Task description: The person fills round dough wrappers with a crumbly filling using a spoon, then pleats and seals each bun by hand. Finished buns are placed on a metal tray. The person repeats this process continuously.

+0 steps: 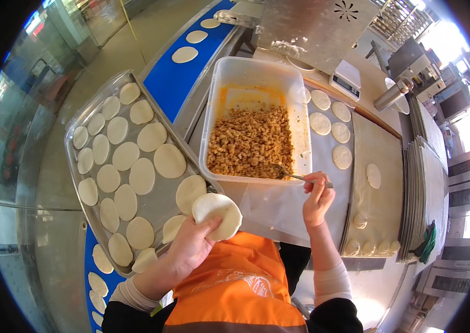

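My left hand (195, 239) holds a flat round of pale dough (220, 214) in front of the orange apron, thumb on top. In my right hand (317, 200) is the handle of a metal spoon or fork (299, 177); its head dips into a brown crumbly filling (251, 139). That filling covers the near part of a translucent plastic tub (255, 66), and orange residue stains the tub's far end. To the left, a metal baking tray (135, 166) carries many dough rounds (142, 176) in rows, close to my left hand.
A blue conveyor belt (172, 83) with dough rounds runs under the tray. Right of the tub, more rounds (320, 123) lie on a sheet. Beyond are a lined tray (378, 145) with dough balls, a digital scale (346, 79), stacked trays (420, 200) and a metal machine housing (314, 33).
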The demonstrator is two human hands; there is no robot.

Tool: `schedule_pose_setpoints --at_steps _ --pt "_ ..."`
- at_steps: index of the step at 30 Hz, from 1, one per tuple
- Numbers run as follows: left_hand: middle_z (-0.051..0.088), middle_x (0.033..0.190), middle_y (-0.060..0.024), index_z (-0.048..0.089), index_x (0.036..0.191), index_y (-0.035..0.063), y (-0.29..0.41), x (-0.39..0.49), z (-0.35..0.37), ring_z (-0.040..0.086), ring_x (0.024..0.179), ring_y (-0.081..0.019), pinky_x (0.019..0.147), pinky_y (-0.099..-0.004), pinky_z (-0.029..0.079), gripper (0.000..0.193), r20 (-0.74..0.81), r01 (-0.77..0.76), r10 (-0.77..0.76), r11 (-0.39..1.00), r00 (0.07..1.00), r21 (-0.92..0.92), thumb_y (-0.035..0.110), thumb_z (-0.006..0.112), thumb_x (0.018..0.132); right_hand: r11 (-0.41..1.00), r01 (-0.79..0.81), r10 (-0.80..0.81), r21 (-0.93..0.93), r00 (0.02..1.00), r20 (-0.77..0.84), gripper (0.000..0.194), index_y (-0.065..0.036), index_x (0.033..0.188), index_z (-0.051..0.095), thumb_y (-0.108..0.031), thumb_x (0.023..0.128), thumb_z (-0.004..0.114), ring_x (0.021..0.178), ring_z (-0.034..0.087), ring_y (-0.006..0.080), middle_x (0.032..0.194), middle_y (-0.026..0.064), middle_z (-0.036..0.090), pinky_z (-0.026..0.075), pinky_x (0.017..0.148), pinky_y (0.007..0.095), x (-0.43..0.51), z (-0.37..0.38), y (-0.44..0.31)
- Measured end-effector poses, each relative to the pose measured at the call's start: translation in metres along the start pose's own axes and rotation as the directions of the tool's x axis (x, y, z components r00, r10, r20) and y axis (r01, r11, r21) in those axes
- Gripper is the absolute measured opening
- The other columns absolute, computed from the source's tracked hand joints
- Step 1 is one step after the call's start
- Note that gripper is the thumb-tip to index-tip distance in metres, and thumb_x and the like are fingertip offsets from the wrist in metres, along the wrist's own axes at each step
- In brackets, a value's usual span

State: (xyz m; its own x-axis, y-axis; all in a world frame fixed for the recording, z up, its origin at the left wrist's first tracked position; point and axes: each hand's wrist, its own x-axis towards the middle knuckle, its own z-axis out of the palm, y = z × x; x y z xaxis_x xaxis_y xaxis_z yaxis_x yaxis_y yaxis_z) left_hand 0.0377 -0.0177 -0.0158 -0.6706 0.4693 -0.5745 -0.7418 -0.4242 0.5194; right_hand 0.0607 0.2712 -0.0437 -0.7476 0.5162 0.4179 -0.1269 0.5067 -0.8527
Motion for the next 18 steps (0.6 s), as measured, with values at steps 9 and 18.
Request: schedule_pose_setpoints --at_steps 9,18 --pt "0.061 0.124 -0.0092 0.05 0.131 0.0042 -0.007 0.015 0.039 0.062 0.114 -0.0221 0.095 -0.0397 0.055 0.034 0.208 0.323 -0.303 0.944 0.93 -0.069 0.015 0.06 0.1 0.864 -0.465 0.475 0.193 0.88 -0.007 0.044 -0.001 0.086 0.064 -0.032 0.108 0.041 0.055 0.049 0.0097 0.061 0.0021 0.054 0.04 0.053 0.0258 0.018 -0.002 0.009" --pt "0.059 0.124 -0.0082 0.048 0.133 0.0047 -0.002 0.052 0.075 0.06 0.114 -0.0193 0.098 -0.0369 0.051 0.04 0.118 0.074 -0.083 0.994 0.99 0.081 0.009 0.064 0.096 0.836 -0.418 0.446 0.356 0.895 0.002 0.042 -0.002 0.088 0.062 -0.035 0.106 0.044 0.053 0.044 0.0076 0.06 -0.0005 0.052 0.031 0.05 0.0238 0.059 -0.015 -0.001"
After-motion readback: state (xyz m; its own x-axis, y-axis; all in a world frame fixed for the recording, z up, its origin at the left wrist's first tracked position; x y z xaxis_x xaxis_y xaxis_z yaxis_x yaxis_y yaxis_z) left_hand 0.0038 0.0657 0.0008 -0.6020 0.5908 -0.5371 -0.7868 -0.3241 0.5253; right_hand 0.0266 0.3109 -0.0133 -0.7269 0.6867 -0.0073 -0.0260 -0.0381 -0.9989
